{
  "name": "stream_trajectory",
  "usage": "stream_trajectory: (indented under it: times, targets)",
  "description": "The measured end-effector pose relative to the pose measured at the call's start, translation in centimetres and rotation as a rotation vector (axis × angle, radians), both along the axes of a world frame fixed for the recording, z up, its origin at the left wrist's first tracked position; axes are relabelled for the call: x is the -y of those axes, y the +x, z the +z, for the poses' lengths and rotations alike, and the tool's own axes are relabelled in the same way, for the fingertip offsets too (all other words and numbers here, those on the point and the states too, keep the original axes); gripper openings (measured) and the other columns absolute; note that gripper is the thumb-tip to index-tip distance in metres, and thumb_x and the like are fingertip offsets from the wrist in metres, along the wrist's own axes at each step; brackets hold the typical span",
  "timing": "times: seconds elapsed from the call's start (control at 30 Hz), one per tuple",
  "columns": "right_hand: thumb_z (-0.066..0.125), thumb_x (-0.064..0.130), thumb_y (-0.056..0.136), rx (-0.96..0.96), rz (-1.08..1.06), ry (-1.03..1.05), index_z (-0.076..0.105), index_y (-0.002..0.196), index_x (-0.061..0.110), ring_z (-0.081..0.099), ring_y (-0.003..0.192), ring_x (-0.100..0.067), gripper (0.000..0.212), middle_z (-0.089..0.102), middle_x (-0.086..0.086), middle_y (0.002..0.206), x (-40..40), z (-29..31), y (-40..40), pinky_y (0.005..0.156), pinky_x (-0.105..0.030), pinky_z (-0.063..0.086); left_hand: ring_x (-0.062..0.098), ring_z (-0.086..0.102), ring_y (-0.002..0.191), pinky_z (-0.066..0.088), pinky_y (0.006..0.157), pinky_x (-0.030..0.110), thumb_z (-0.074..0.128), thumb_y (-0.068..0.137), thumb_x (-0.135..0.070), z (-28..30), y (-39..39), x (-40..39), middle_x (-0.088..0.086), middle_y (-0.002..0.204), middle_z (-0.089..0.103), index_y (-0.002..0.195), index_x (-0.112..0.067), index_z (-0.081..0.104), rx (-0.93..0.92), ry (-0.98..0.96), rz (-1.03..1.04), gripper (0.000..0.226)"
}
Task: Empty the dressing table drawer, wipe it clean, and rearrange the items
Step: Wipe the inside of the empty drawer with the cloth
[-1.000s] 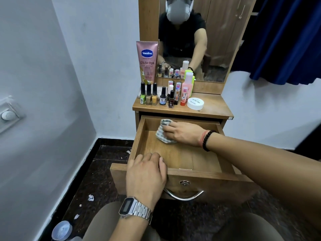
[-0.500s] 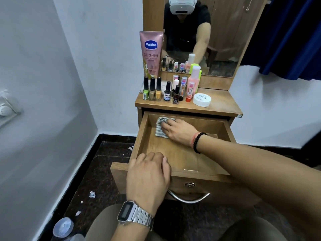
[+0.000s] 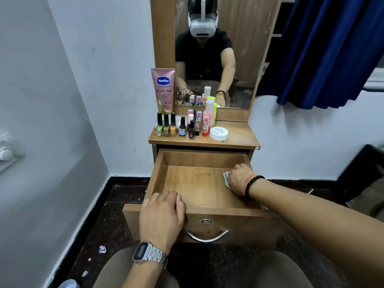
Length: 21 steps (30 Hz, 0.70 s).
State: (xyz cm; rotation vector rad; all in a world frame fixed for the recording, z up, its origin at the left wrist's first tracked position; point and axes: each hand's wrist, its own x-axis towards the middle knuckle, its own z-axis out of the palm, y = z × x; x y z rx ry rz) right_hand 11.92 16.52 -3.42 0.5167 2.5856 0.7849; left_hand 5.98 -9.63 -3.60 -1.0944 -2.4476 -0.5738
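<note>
From my head camera, the pulled-out brown wooden drawer (image 3: 199, 183) fills the middle of the frame, its floor bare. My left hand (image 3: 162, 215) sits at lower centre, fingers curled over the drawer's front edge and holding it. My right hand (image 3: 239, 179) is at centre right, inside against the drawer's right wall, fingers bunched around a small pale striped cloth (image 3: 227, 178) and pressing it to the wood; only a corner of it shows under my palm. I judge the cloth soft and light, best gripped crumpled in the fist so it keeps flat contact. Above, on the wooden table top (image 3: 239, 140), stand the row of small nail polish bottles (image 3: 172, 127), the tall pink Vaseline tube (image 3: 163, 90) and a round white jar (image 3: 218, 133). Those bottles are likely glass, small and easy to topple, so each is best pinched around its body.
</note>
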Motion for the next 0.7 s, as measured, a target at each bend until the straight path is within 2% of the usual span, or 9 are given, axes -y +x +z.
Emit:
stream_trajectory:
  times: [0.13,0.2,0.3,0.33,0.37,0.43,0.5,0.57,0.7]
  targets:
    - [0.047,0.035,0.081,0.123,-0.129,-0.275,0.066,0.083,0.013,0.064,0.082,-0.029,0.029,0.07,-0.01,0.099,0.9,1.0,1.4,0.08,-0.035,0.054,0.017,0.052,0.057,0.037,0.057,0.03,0.034,0.088,-0.032,-0.3,0.0,-0.1,-0.008,0.058,0.057,0.064,-0.022,0.058,-0.026,0.032,-0.006,0.036]
    - [0.053,0.035,0.078,0.214,-0.218,-0.356,0.068,0.086,0.012,0.06,0.074,-0.025,0.029,0.07,-0.008,0.099,0.5,1.3,1.9,0.081,-0.038,0.056,0.018,0.053,0.058,0.038,0.057,0.03,0.033,0.088,-0.032,-0.2,0.1,0.0,-0.007,0.058,0.057,0.063,-0.021,0.058,-0.022,0.048,-0.003,0.037]
    - [0.063,0.028,0.086,0.237,-0.287,-0.316,0.065,0.117,0.017,0.06,0.103,-0.02,0.033,0.062,-0.003,0.126,-0.9,0.3,2.8,0.097,-0.036,0.048,0.019,0.053,0.059,0.036,0.058,0.031,0.034,0.088,-0.032,-0.2,0.1,0.0,-0.006,0.058,0.057,0.063,-0.02,0.057,-0.03,0.067,-0.004,0.036]
    - [0.063,0.028,0.087,0.204,-0.315,-0.346,0.065,0.117,0.016,0.06,0.108,-0.022,0.032,0.063,-0.004,0.125,-0.6,0.2,3.1,0.097,-0.037,0.048,0.019,0.053,0.059,0.037,0.058,0.031,0.034,0.088,-0.031,-0.3,0.1,0.1,-0.006,0.058,0.057,0.063,-0.02,0.057,-0.034,0.073,-0.007,0.035]
    - [0.06,0.029,0.086,0.158,-0.337,-0.427,0.068,0.109,0.015,0.063,0.104,-0.024,0.028,0.067,-0.005,0.116,0.0,0.7,3.4,0.093,-0.038,0.051,0.019,0.053,0.059,0.037,0.058,0.031,0.035,0.088,-0.031,-0.3,0.1,0.1,-0.006,0.058,0.057,0.063,-0.02,0.057,-0.037,0.078,-0.012,0.035]
    - [0.052,0.03,0.083,0.037,-0.333,-0.667,0.067,0.08,0.014,0.063,0.08,-0.022,0.022,0.069,-0.004,0.088,1.4,2.8,3.8,0.077,-0.032,0.052,0.02,0.053,0.06,0.038,0.059,0.032,0.035,0.088,-0.031,-0.4,0.1,0.2,-0.005,0.059,0.057,0.064,-0.02,0.057,-0.032,0.079,-0.02,0.035]
    - [0.05,0.027,0.085,-0.173,-0.352,-0.88,0.057,0.064,0.017,0.053,0.063,-0.017,0.024,0.06,-0.001,0.072,2.2,5.6,4.8,0.064,-0.028,0.043,0.02,0.054,0.061,0.038,0.06,0.033,0.033,0.088,-0.032,-0.5,0.1,0.1,-0.005,0.06,0.058,0.065,-0.019,0.058,-0.011,0.057,-0.025,0.036]
    - [0.046,0.018,0.09,-0.457,-0.407,-1.115,0.054,0.068,0.014,0.048,0.061,-0.016,0.024,0.055,-0.004,0.07,2.5,7.5,6.2,0.06,-0.026,0.039,0.02,0.054,0.065,0.038,0.063,0.033,0.031,0.09,-0.034,-0.4,0.1,0.1,-0.005,0.063,0.06,0.068,-0.02,0.06,0.028,0.011,-0.008,0.038]
    - [0.041,-0.002,0.091,-1.017,-0.492,-1.657,0.065,0.094,0.009,0.062,0.068,-0.013,0.026,0.068,-0.005,0.082,4.6,8.7,9.1,0.062,-0.019,0.05,0.011,0.052,0.088,0.027,0.077,0.03,0.036,0.096,-0.037,0.9,0.9,-0.9,-0.014,0.091,0.063,0.091,-0.031,0.064,0.251,-0.016,0.004,0.029]
